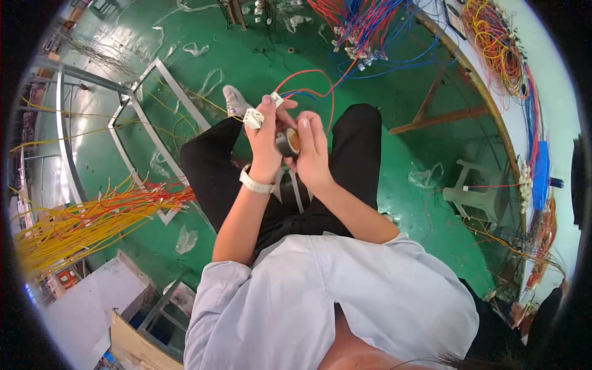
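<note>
In front of my lap, my left hand is closed around wires, with a white plastic connector at its thumb. A second white connector sits by the fingertips, and red and blue wires loop away from it to the right. My right hand grips a roll of black tape with a brown core, right beside the left palm. The hands are close together, so the fingers behind the roll and any loose tape end are hidden.
Yellow and orange cables hang across a metal frame on the left. Red and blue wire bundles hang ahead. A curved table edge runs along the right, with a grey plastic stool near it. Plastic scraps litter the green floor.
</note>
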{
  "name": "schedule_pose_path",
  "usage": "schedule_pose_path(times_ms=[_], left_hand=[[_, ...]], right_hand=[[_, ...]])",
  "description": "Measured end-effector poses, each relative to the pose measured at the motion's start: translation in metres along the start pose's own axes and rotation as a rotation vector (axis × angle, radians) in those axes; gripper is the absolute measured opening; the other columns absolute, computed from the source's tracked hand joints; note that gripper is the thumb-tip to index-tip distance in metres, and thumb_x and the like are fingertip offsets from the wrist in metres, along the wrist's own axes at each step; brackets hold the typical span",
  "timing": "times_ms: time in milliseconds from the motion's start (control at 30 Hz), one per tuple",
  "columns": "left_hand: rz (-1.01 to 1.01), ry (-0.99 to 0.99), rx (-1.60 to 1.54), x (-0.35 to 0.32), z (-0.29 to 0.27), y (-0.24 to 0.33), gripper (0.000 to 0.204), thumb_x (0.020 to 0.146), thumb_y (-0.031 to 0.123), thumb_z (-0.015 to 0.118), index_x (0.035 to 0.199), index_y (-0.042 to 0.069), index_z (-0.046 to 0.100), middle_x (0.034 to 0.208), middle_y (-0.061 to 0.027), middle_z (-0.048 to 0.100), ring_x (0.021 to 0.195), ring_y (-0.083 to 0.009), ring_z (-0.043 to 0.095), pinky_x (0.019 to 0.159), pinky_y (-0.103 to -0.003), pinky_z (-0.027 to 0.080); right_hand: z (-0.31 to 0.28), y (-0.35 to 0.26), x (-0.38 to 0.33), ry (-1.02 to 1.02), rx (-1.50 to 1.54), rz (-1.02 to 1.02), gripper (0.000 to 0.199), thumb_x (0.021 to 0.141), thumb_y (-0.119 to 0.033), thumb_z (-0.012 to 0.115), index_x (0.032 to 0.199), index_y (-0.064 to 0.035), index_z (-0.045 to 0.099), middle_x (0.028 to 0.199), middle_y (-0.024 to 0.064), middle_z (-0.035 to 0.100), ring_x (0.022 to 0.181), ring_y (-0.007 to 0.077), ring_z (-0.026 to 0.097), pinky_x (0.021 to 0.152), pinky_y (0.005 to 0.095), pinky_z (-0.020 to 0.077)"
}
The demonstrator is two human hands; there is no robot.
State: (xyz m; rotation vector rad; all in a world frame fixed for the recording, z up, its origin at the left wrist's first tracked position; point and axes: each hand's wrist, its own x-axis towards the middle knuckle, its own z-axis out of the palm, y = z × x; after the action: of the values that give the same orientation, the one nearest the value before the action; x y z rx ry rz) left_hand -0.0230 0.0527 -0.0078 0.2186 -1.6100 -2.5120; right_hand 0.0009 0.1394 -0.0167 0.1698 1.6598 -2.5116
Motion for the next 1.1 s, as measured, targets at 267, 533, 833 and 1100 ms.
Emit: schedule_pose_path(times_ms=[267,533,833,1100], left_hand=[[0.055,0.033,0.037,0.003,0.001,-0.011,0.041,0.096,0.035,0.052,0.083,-0.002,0.063,0.061,-0.0031,0.057,0.051,-0.0057,0.048,0.047,-0.022,0.035],[-0.057,0.090,0.064,0.000,-0.006,-0.015,0.039,0.096,0.033,0.053,0.080,-0.001,0.062,0.058,-0.0014,0.057,0.046,-0.0065,0.048,0.042,-0.021,0.032],[0.132,0.202,0.065,-0.023,0.010,-0.034,0.033,0.098,0.027,0.049,0.082,0.000,0.061,0.071,-0.0027,0.059,0.060,-0.0074,0.051,0.054,-0.024,0.040],[0.258,0.018,0.406,-0.029,-0.002,-0.023,0.038,0.098,0.026,0.048,0.076,-0.003,0.058,0.059,0.0010,0.046,0.056,-0.0059,0.037,0.048,-0.025,0.029]], right_hand=[[-0.023,-0.025,-0.002,-0.152,-0.248,-0.357,0.017,0.093,-0.007,0.052,0.109,-0.0029,0.057,0.086,0.0024,0.054,0.072,0.0047,0.051,0.060,0.0185,0.0421],[-0.028,-0.037,0.004,-0.246,-0.534,-0.496,0.011,0.080,-0.006,0.066,0.087,0.0015,0.061,0.092,0.0120,0.058,0.082,0.0255,0.059,0.073,0.0336,0.0487],[-0.019,-0.026,0.002,-0.030,-0.630,-1.184,0.012,0.080,0.001,0.062,0.088,-0.0033,0.054,0.088,0.0117,0.059,0.074,0.0272,0.061,0.055,0.0329,0.0489],[-0.028,-0.039,0.015,0.012,-0.592,-0.551,0.005,0.088,-0.004,0.057,0.089,-0.0013,0.053,0.082,0.0124,0.055,0.063,0.0239,0.060,0.056,0.0315,0.0473]])
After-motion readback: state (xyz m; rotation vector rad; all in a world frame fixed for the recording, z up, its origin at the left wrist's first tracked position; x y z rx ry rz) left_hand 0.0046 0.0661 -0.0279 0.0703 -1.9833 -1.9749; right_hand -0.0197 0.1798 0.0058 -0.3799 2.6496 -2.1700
